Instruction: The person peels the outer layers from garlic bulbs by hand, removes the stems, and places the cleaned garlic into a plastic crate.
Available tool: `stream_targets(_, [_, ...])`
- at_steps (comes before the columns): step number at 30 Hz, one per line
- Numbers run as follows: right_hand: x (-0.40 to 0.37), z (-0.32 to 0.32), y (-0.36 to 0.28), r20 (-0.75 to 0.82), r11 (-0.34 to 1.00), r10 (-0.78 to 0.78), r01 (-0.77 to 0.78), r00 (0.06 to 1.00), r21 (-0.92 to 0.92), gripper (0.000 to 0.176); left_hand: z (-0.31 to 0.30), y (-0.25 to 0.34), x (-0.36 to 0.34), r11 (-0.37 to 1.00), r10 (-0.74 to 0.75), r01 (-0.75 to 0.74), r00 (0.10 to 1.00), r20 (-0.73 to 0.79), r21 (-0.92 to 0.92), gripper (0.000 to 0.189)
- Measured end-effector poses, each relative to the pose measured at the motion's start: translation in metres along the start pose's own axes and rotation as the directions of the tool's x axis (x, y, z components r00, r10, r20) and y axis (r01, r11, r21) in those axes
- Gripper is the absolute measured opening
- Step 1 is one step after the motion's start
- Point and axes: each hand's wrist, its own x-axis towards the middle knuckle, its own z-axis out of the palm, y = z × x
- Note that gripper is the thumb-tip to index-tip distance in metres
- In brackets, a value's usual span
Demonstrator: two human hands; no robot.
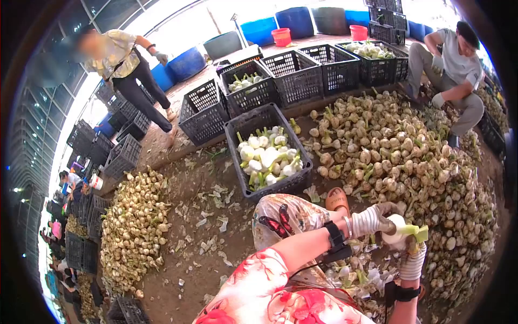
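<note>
My left hand [382,217], in a worn glove with a white ribbed cuff, is closed around a white garlic bulb [396,225]. A thick pale-green stem [420,233] with a cut end points right from the bulb. Just below the stem, my gloved right hand [414,247] is closed against the bulb's underside; its fingertips are partly hidden. Peeled skins [361,278] lie under the hands. Beyond them spreads a large heap of unpeeled garlic [399,146]. A black crate [232,141] of clean white bulbs stands in front of my knee.
Several black crates [294,81] form a row behind, some holding bulbs. A co-worker [450,75] crouches at the right heap; another person [127,65] walks at the left. A second garlic heap [135,227] lies left. Blue tubs [259,31] and red buckets [281,36] stand at the back.
</note>
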Motion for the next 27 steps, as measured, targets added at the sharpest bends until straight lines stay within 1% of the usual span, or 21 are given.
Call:
stream_targets(1, [-0.008, 0.02, -0.022, 0.149, 0.991, 0.115, -0.124, 0.982, 0.051, 0.046, 0.001, 0.011, -0.007, 0.987, -0.037, 0.053, 0.994, 0.104, -0.149, 0.051])
stream_targets(2, [-0.008, 0.015, -0.014, 0.113, 0.989, 0.101, -0.112, 0.988, 0.094, 0.046, 0.007, 0.027, -0.013, 0.982, -0.063, 0.092, 0.982, 0.176, -0.166, 0.054])
stream_targets(3, [-0.01, 0.013, -0.008, 0.074, 0.986, 0.088, -0.098, 0.993, 0.136, 0.047, 0.006, 0.016, -0.013, 0.966, -0.041, 0.097, 0.972, 0.23, -0.238, 0.056])
stream_targets(5, [-0.019, 0.016, -0.006, 0.107, 0.965, 0.157, -0.175, 0.982, 0.194, 0.049, 0.006, 0.009, -0.021, 0.835, -0.128, 0.272, 0.942, 0.311, -0.479, 0.046])
stream_targets(7, [-0.024, 0.019, -0.005, 0.073, 0.963, 0.217, -0.225, 0.974, 0.146, 0.04, -0.008, 0.004, -0.021, 0.927, -0.252, 0.299, 0.944, 0.214, -0.228, 0.044])
stream_targets(8, [-0.021, 0.014, -0.004, 0.09, 0.963, 0.223, -0.233, 0.971, 0.133, 0.037, -0.016, -0.01, -0.014, 0.995, -0.102, 0.103, 0.992, 0.076, -0.016, 0.041])
stream_targets(9, [-0.017, 0.011, -0.001, 0.11, 0.962, 0.23, -0.242, 0.967, 0.122, 0.035, -0.014, -0.015, -0.01, 0.984, -0.174, 0.174, 0.985, 0.005, 0.032, 0.042])
stream_targets(11, [-0.011, 0.022, 0.015, -0.057, 0.984, 0.169, -0.165, 0.984, 0.063, 0.036, -0.002, -0.03, -0.007, 0.942, -0.3, 0.317, 0.943, -0.147, 0.113, 0.043])
stream_targets(12, [-0.013, 0.037, 0.013, -0.11, 0.984, 0.169, -0.162, 0.979, 0.074, 0.029, 0.004, -0.042, -0.004, 0.939, -0.146, 0.201, 0.967, -0.208, 0.279, 0.043])
stream_targets(13, [-0.01, 0.029, 0.021, -0.079, 0.982, 0.188, -0.189, 0.979, -0.002, 0.021, 0.013, -0.055, -0.003, 0.984, -0.128, 0.163, 0.927, -0.351, 0.07, 0.041])
stream_targets(15, [-0.011, 0.036, 0.023, -0.098, 0.973, 0.207, -0.215, 0.973, -0.081, 0.016, 0.024, -0.014, -0.003, 0.886, -0.317, 0.434, 0.826, -0.466, 0.165, 0.039])
stream_targets(17, [-0.012, 0.037, 0.013, -0.103, 0.957, 0.198, -0.215, 0.975, -0.193, 0.015, 0.021, -0.04, -0.003, 0.959, -0.255, 0.284, 0.825, -0.504, -0.02, 0.035])
stream_targets(18, [-0.011, 0.038, 0.01, -0.102, 0.945, 0.192, -0.212, 0.976, -0.248, 0.015, 0.017, -0.056, -0.001, 0.975, -0.223, 0.196, 0.82, -0.528, -0.108, 0.033])
stream_targets(19, [-0.009, 0.032, 0.011, -0.084, 0.949, 0.182, -0.198, 0.98, -0.245, 0.015, 0.011, -0.071, 0.002, 0.983, -0.16, 0.089, 0.852, -0.499, -0.163, 0.03])
stream_targets(21, [-0.001, 0.003, 0.021, -0.048, 0.957, 0.164, -0.17, 0.985, -0.234, 0.014, 0.0, -0.091, 0.008, 0.954, -0.02, -0.118, 0.892, -0.451, -0.277, 0.024])
stream_targets(22, [0.005, -0.013, 0.028, -0.045, 0.942, 0.144, -0.151, 0.989, -0.301, 0.012, -0.002, -0.091, 0.009, 0.9, -0.028, -0.164, 0.903, -0.429, -0.405, 0.02])
stream_targets(25, [0.008, -0.019, 0.03, -0.058, 0.968, 0.089, -0.1, 0.994, -0.23, 0.013, 0.0, -0.064, 0.003, 0.982, 0.042, -0.113, 0.91, -0.413, -0.15, 0.019])
stream_targets(26, [0.005, -0.013, 0.023, -0.066, 0.966, 0.064, -0.079, 0.996, -0.247, 0.012, -0.001, -0.059, 0.009, 0.981, 0.111, -0.169, 0.894, -0.434, -0.097, 0.02])
stream_targets(27, [0.003, -0.01, 0.011, -0.136, 0.939, 0.173, -0.205, 0.976, -0.276, 0.012, -0.003, -0.054, 0.005, 0.965, 0.085, -0.158, 0.943, -0.321, -0.209, 0.02])
